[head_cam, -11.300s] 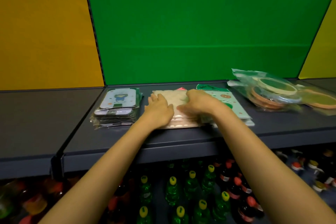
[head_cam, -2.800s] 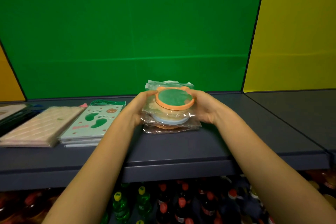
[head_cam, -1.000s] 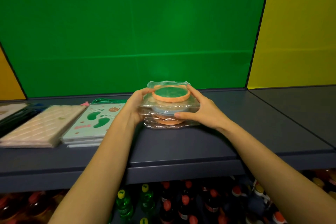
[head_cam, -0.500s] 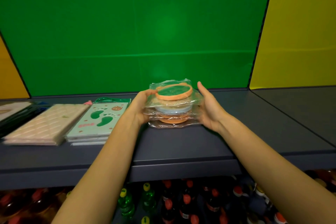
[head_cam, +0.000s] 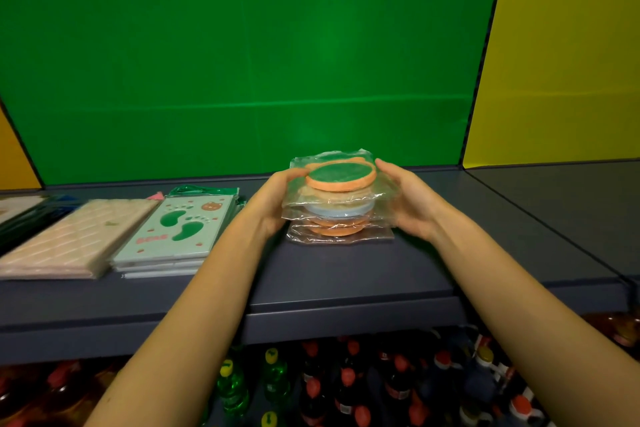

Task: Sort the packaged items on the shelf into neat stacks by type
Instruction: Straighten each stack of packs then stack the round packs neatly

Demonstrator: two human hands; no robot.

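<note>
A stack of round pads in clear plastic bags (head_cam: 337, 215) stands on the dark shelf (head_cam: 346, 274), near the middle. Its top pad (head_cam: 341, 175) is green with an orange rim; pale, blue and orange ones lie below it. My left hand (head_cam: 273, 204) presses the stack's left side, thumb at the top pad's edge. My right hand (head_cam: 412, 204) cups the right side, fingers against the plastic. Left of the stack lies a pile of flat mint packs with green footprints (head_cam: 180, 232), then a pile of pink quilted packs (head_cam: 76, 239).
Dark packs (head_cam: 20, 215) sit at the far left edge of the shelf. A seam (head_cam: 540, 218) marks off the shelf section on the right. Green and yellow panels close the back. Several bottles (head_cam: 346, 385) stand on the level below.
The piles of flat packs were squared up earlier, then my view shifted right to the round pads. Over the last second my right hand moved from the stack's front to its right side.
</note>
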